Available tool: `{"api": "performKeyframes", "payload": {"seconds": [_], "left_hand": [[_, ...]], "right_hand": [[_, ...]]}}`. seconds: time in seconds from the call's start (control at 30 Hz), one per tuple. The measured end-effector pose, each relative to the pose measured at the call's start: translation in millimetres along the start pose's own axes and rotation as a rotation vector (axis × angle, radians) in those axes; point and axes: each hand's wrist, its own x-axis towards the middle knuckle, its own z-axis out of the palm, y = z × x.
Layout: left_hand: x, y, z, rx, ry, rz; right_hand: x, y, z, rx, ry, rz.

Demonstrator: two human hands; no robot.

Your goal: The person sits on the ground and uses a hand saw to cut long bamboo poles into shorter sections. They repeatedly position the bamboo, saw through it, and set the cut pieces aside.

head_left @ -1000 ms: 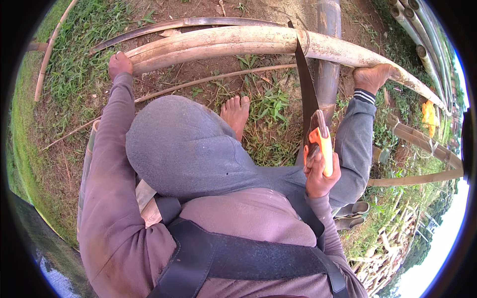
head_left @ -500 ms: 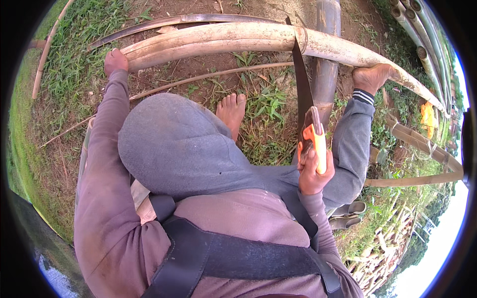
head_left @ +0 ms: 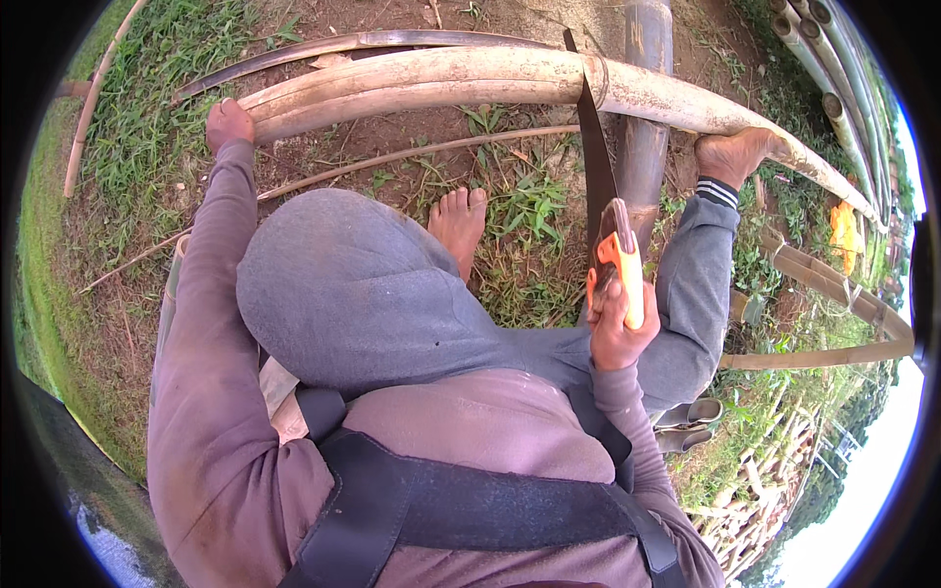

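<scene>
A pale bamboo pole (head_left: pixel 441 76) lies across the upper part of the head view, resting on a darker bamboo pole (head_left: pixel 643 147) that runs away from me. My left hand (head_left: pixel 229 125) is closed round the pale pole's left end. In my right hand (head_left: pixel 622 328) is the orange handle of a handsaw (head_left: pixel 596 162). Its dark blade stands against the pale pole beside a joint ring, with the tip reaching past the far side. My bare right foot (head_left: pixel 735 152) presses on the pole to the right; my left foot (head_left: pixel 458 223) rests on the ground.
Beyond the pale pole lies a dark split bamboo strip (head_left: pixel 363 39). A thin stick (head_left: pixel 412 152) lies nearer. Several bamboo poles (head_left: pixel 843 98) are stacked at the far right, near a yellow cloth (head_left: pixel 845 237). Shoes (head_left: pixel 686 423) and cut bamboo pieces (head_left: pixel 755 500) are at lower right.
The saw and my right hand have shifted very slightly at the same cut spot. My left hand and both feet stay in place.
</scene>
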Motion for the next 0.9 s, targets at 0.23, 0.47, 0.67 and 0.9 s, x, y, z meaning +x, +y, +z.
{"api": "performKeyframes", "payload": {"seconds": [0.23,0.47,0.67,0.9], "left_hand": [[4.1,0.6,20.5,0.006,0.033,0.091],[7.0,-0.1,10.9,0.02,-0.023,0.048],[-11.8,14.2,-2.5,-0.036,0.014,-0.008],[3.3,1.7,0.9,0.01,-0.003,0.032]], "right_hand": [[154.9,1.2,87.2,-0.08,0.078,-0.039],[27.0,-25.0,15.6,0.08,0.001,0.145],[78.8,-9.5,27.7,0.068,-0.027,0.163],[97.2,-30.1,51.8,-0.014,-0.01,0.206]]}}
